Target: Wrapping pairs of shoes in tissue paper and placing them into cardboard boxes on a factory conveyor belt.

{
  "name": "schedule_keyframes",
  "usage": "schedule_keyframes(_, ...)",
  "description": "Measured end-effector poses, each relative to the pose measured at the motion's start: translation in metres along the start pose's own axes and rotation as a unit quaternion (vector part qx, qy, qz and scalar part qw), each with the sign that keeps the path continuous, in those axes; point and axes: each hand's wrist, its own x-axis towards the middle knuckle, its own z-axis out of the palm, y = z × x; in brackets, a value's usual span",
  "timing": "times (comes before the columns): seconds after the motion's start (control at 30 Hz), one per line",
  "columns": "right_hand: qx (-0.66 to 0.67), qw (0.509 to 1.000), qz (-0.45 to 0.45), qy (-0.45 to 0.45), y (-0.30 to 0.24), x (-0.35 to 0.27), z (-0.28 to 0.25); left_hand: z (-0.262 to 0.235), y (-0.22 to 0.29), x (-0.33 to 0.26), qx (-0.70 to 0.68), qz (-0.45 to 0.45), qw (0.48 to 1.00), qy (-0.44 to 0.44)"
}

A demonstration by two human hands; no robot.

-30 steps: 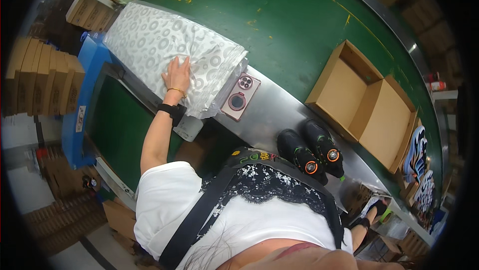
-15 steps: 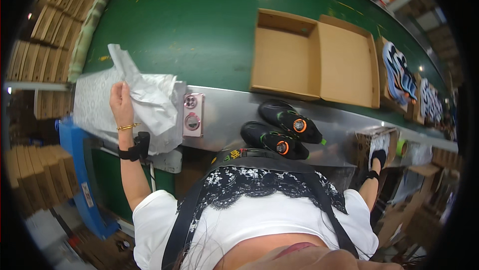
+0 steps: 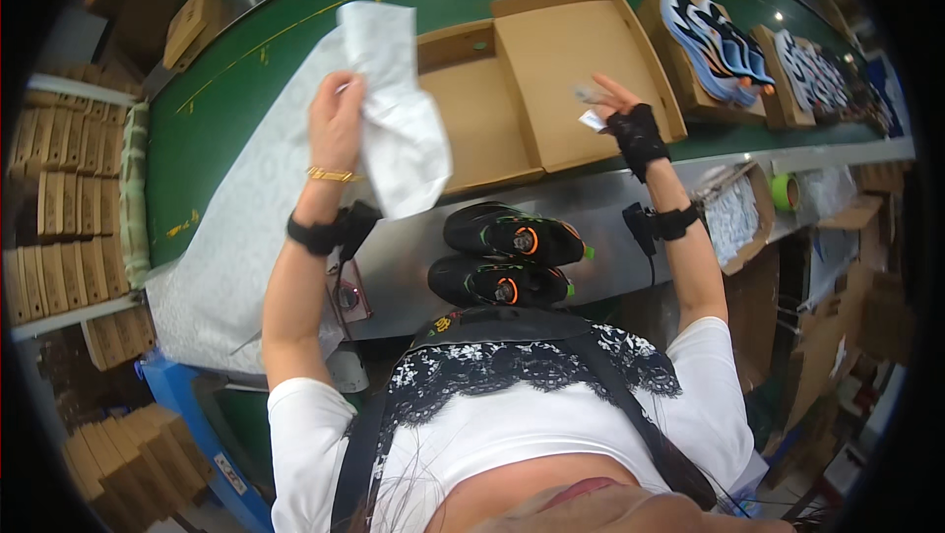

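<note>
Left hand [image 3: 337,125], gripping the white sheet [image 3: 406,144], has moved nearer the open box [image 3: 576,56]

Bare steel [image 3: 612,228] beside shoes [image 3: 487,228], paper [image 3: 402,144] partly blocking box [image 3: 477,129]

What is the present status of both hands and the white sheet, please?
Left hand gripping raised white sheet, which partly hides open box. Right hand with small white item, grip unclear. Black shoes on metal surface, near box.
</note>
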Motion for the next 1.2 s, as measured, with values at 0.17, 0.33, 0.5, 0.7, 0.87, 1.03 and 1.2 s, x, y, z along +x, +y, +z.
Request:
schedule_keyframes(0.17, -0.142, 0.987, -0.018, -0.073, -0.021, 0.023, 0.050, 0.031, -0.006, 0.033, -0.031, 0.026, 0.998, 0.040)
schedule_keyframes(0.33, -0.105, 0.962, -0.034, -0.250, -0.053, -0.004, 0.089, 0.088, 0.012, 0.039, -0.030, 0.004, 1.000, -0.003)
schedule_keyframes(0.5, 0.040, 0.980, 0.152, 0.118, -0.002, 0.021, 0.052, 0.139, 0.015, 0.025, 0.009, 0.115, 0.984, -0.136)
schedule_keyframes(0.7, 0.232, 0.910, 0.049, 0.340, -0.011, 0.025, -0.111, 0.060, -0.061, 0.003, 0.502, 0.187, 0.834, -0.129)
schedule_keyframes(0.87, 0.219, 0.863, 0.047, 0.452, 0.029, -0.016, -0.231, -0.028, -0.124, -0.020, 0.511, -0.153, 0.845, -0.046)
schedule_keyframes(1.03, 0.189, 0.854, 0.114, 0.471, 0.014, -0.031, -0.178, -0.060, -0.162, -0.035, 0.046, -0.413, 0.909, -0.041)
schedule_keyframes(1.2, 0.007, 0.924, -0.137, 0.358, 0.057, -0.091, -0.119, -0.037, -0.149, -0.035, -0.234, -0.470, 0.850, -0.044)
